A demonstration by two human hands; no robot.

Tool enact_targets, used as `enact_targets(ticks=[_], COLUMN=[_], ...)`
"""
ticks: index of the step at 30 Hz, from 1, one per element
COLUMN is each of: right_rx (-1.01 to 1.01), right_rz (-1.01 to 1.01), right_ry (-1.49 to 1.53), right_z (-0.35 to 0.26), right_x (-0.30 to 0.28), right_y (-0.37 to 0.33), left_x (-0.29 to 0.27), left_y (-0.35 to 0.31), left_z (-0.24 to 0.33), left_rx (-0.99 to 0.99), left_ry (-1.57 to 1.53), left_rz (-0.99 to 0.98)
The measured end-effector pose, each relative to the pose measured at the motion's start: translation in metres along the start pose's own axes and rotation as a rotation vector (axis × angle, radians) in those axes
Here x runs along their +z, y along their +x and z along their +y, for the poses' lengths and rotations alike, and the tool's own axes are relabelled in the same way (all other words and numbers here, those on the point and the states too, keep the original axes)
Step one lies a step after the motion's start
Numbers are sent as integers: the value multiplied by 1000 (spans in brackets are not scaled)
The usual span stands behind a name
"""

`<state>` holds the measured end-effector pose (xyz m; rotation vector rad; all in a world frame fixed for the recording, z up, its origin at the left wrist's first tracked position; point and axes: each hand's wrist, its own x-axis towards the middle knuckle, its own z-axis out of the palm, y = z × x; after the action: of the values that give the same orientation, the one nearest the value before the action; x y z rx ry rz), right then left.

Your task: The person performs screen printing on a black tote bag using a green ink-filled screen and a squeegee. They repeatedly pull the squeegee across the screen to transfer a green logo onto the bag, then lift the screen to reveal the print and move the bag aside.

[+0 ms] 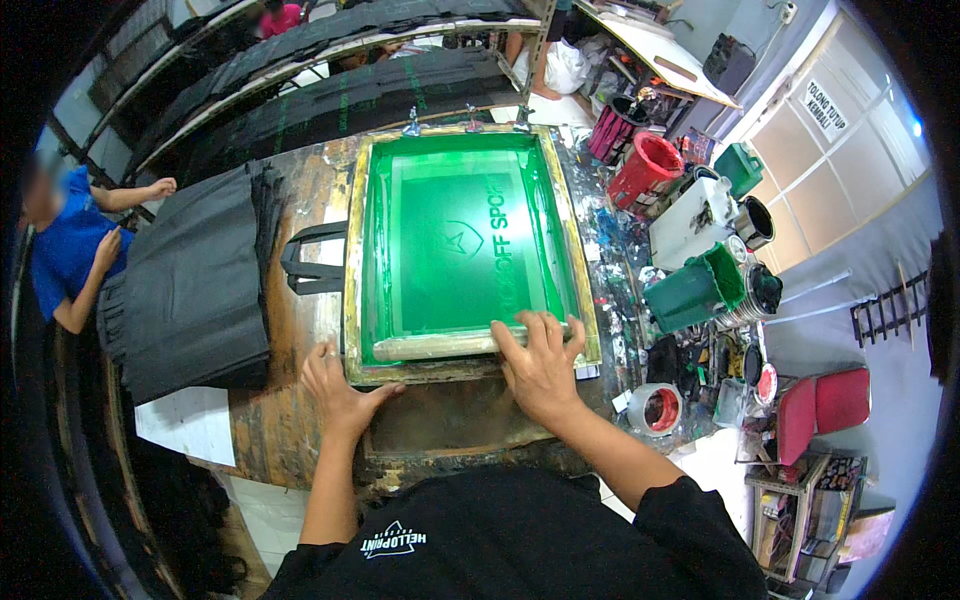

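Observation:
A wooden screen-printing frame [352, 240] lies on the table before me, its mesh [430, 270] coated in green ink with a shield emblem and lettering showing. Along the near inner edge rests a pale squeegee [430, 347], smeared with green. My right hand [545, 370] grips its right part, fingers curled over the top. At the frame's near left corner is my left hand [345, 392], fingers spread beside the corner and thumb stretched along the near edge. Out from under the frame's left side stick the handles [315, 258] of a black bag; its body is hidden.
Left of the frame lies a stack of black bags [195, 280], with a person in blue [75, 245] beyond it. On the right stand a red bucket [645, 172], a green container [695, 290] and a tape roll [657, 410]. Racks of black bags [400, 85] stretch across the back.

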<state>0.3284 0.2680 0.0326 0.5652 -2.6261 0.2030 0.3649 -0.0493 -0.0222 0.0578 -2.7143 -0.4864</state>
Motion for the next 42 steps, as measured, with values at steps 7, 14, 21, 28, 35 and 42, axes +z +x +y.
enact_targets(ticks=[7,14,21,28,35,42], right_rx=[19,-18,-82,-144,-160,-77], right_rz=[-76,-45,115,374,423,69], right_ry=[113,116,103,-25,-77,-20], right_z=[6,8,13,39,53,46], right_x=[3,-35,-95,-142,-155,-199], right_y=[8,28,83,198,253,275], left_x=[4,8,-38,-79,-12,28], left_y=[6,-7,46,138,92,59], left_z=[-6,-8,32,80,23,3], left_rx=[-31,-95,-161,-61,-204,-445], left_ry=[5,-138,-730,-1034,-255,10], left_rz=[-94,133,317,502,85,-231])
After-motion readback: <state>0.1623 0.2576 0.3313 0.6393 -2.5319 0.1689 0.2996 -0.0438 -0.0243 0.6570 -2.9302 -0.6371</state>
